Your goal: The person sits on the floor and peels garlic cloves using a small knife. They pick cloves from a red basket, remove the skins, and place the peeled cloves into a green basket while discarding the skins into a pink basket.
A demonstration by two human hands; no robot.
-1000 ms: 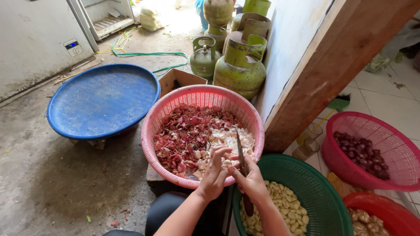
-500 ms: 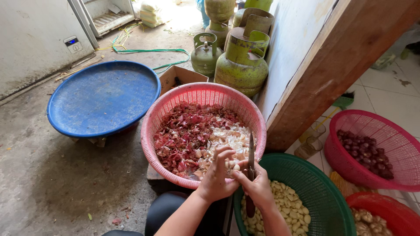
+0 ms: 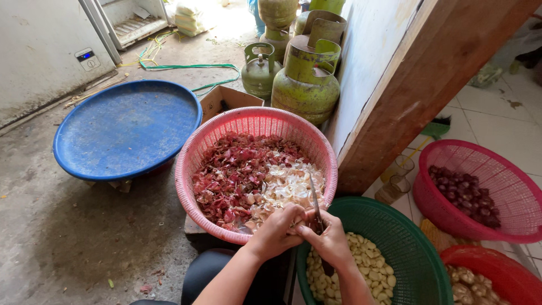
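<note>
My right hand (image 3: 330,243) grips a small knife (image 3: 314,197) with its blade pointing up and away from me. My left hand (image 3: 276,230) pinches a garlic clove against the right hand, just over the near rim of a pink basket (image 3: 195,149) full of red and white peelings (image 3: 248,175). Below my hands sits a green basket (image 3: 415,243) holding peeled garlic cloves (image 3: 372,274). The clove itself is mostly hidden by my fingers.
A blue round lid or tub (image 3: 127,127) lies to the left on the concrete floor. Green gas cylinders (image 3: 305,79) stand behind the pink basket beside a wooden post (image 3: 418,96). A red basket of shallots (image 3: 468,195) and another red basket (image 3: 497,279) sit at right.
My hands have drawn closer together and slightly toward me, and the knife blade has swung more upright over the pink basket's rim.
</note>
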